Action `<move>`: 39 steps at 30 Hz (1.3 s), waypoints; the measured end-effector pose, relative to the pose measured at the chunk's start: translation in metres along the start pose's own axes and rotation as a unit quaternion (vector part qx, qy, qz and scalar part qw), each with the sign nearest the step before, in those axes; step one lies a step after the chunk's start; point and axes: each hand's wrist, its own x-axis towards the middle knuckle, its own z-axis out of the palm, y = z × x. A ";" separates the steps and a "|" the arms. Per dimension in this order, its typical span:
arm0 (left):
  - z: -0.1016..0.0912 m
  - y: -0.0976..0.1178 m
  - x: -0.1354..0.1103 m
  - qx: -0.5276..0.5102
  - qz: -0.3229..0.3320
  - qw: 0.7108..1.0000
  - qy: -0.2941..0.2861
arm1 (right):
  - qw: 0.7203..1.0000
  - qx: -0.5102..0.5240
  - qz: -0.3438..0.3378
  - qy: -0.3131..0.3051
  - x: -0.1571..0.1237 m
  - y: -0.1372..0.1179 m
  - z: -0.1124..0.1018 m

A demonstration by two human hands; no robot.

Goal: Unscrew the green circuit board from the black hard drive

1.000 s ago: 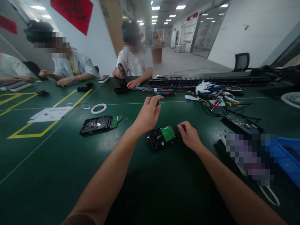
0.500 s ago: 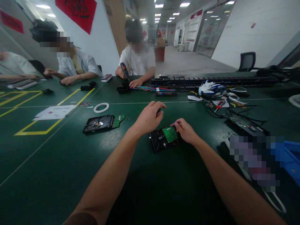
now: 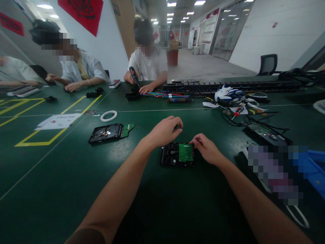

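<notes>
A black hard drive (image 3: 168, 156) with a green circuit board (image 3: 186, 152) facing up lies on the table in front of me. My right hand (image 3: 207, 149) is at its far right corner, thumb and fingers closed on the edge. Above the drive's far side, my left hand (image 3: 166, 130) is curled closed around a small dark object, mostly hidden by the fingers. To the left lies another hard drive (image 3: 105, 133), a green board (image 3: 127, 129) sticking out from its right end. Tiny screws (image 3: 137, 127) are beside that board.
A white ring (image 3: 109, 116) and a paper sheet (image 3: 58, 121) lie at left. Right are cables, a red-handled screwdriver (image 3: 237, 112), gloves (image 3: 227, 93), a third drive (image 3: 269, 134) and a blue bin (image 3: 316, 169). Across the table a co-worker (image 3: 147, 64) holds a power screwdriver (image 3: 133, 75).
The hard drive has turned so its edges sit squarer to me. My left hand has shifted slightly down and right, and my right hand has moved slightly right and down.
</notes>
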 end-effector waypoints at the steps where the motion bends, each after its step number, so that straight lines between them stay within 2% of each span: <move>1: 0.002 0.000 0.000 0.001 0.007 1.000 -0.017 | 1.000 0.007 0.002 0.001 -0.002 0.001 0.000; 6: 0.013 -0.001 0.000 0.026 -0.002 0.996 -0.082 | 0.999 -0.024 0.016 0.046 -0.004 0.002 0.002; 17: 0.025 0.006 -0.002 0.119 -0.030 0.972 -0.199 | 0.998 -0.030 0.033 0.033 -0.003 -0.014 0.008; 26: 0.032 0.019 0.000 0.142 -0.050 0.961 -0.231 | 0.998 -0.050 0.031 0.027 -0.004 -0.018 0.011; 39: 0.035 0.020 0.001 0.139 -0.049 0.959 -0.240 | 0.998 -0.043 0.032 0.027 -0.005 -0.016 0.013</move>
